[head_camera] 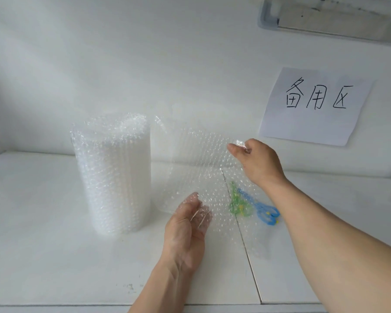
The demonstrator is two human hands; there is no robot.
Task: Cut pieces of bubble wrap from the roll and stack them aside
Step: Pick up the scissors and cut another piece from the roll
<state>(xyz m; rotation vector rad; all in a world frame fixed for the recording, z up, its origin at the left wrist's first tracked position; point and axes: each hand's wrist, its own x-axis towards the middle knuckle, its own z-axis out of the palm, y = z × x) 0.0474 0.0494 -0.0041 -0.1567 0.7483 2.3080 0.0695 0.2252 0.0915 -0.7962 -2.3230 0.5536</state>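
A clear bubble wrap roll stands upright on the white table, left of centre. A loose sheet of bubble wrap hangs in the air to its right; whether it still joins the roll cannot be told. My right hand pinches the sheet's upper right corner. My left hand holds the sheet's lower left edge, with the fingers behind the film. Green scissors and blue scissors lie on the table behind the sheet.
A white paper sign with handwritten characters hangs on the wall at the right. A seam between two tabletops runs from the scissors toward the front edge. A grey fixture sits high on the wall.
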